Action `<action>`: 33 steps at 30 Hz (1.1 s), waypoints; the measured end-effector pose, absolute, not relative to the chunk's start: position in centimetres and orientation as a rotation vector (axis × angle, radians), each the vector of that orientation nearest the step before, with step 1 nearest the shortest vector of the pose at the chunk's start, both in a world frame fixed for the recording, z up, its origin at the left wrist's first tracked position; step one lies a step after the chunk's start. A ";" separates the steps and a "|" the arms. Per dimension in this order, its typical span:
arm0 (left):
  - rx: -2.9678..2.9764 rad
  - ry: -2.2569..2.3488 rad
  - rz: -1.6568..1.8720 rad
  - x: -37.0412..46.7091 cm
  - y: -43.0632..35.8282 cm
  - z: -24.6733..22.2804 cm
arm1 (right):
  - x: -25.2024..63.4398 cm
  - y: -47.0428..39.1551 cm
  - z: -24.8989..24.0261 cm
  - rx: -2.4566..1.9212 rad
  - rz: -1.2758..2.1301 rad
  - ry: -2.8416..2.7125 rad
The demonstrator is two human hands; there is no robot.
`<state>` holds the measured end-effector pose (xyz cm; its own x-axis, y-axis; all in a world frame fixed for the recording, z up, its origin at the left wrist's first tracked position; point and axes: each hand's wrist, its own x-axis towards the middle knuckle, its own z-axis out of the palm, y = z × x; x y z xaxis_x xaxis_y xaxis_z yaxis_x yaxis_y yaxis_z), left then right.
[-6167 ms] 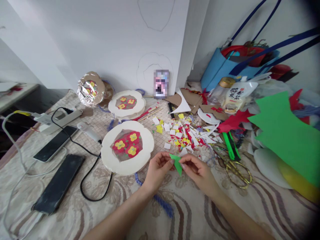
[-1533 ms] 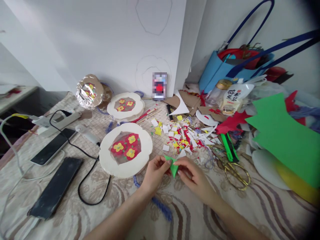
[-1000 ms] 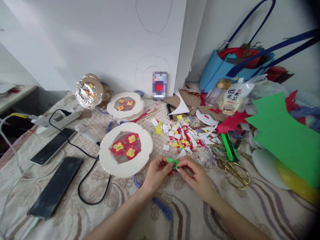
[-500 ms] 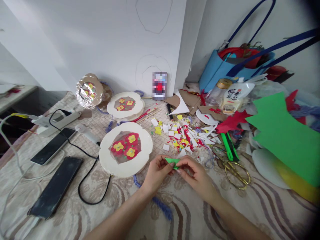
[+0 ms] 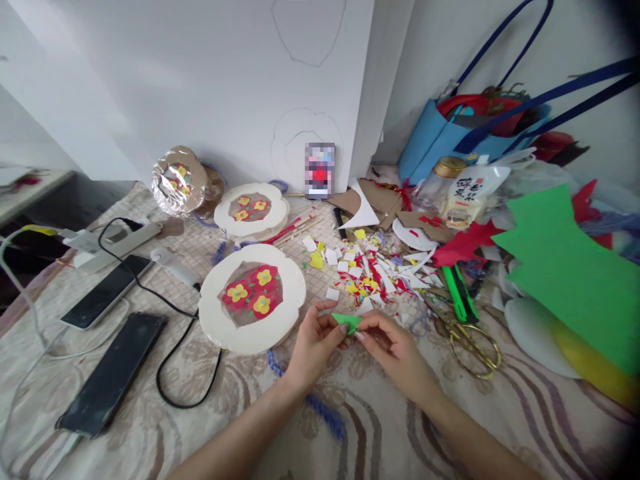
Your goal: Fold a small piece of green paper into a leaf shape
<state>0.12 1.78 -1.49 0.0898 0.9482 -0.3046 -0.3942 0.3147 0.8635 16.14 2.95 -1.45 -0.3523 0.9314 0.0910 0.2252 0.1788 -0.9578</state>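
Near the middle: the small green paper point(image 5: 345, 321) is between the left hand point(image 5: 317, 343) and the right hand point(image 5: 390, 341), over the cloth point(image 5: 373, 430). How high it sits, one cannot tell.
Paper shape: a moment ago it hung down in a long point. Now it is short and wide, with a flat top edge, so it looks like the point is folded up.
Left fingers: they pinch the left part of the paper, with the thumb on top. The pointing finger sticks up a little more than it did just before.
Right fingers: they are close together and pinch the right end. The fingertips under the paper are hidden.
Folding work: the new shape seems to mean that one more fold is made, and the hands seem to be pressing it or keeping it small.
Left of the hands: a white flower frame point(image 5: 295, 293) lies flat, just beside the left hand, with red and yellow flowers in its middle. It has not moved.
Far side: little paper bits point(image 5: 373, 270) lie in a messy pile.
Right side: gold scissors point(image 5: 457, 330) lie near a green cutter point(image 5: 457, 293), and no hand touches them. Farther right is a big green sheet point(image 5: 575, 273).
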 end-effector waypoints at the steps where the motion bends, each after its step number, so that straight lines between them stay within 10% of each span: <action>1: 0.712 1.015 1.139 0.1 1.7 -1.5 | 16.2 2.9 -1.5 -1.110 1.213 -1.711; 33: 0.900 1.120 1.104 0.1 1.6 -1.3 | 16.3 3.0 -1.5 -1.071 1.269 -1.708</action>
<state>0.10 1.57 -1.30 0.0668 0.9720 -0.2251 -0.2115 0.2343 0.9489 16.27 2.99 -1.53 -0.3767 0.9229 0.0799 0.1897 0.1612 -0.9685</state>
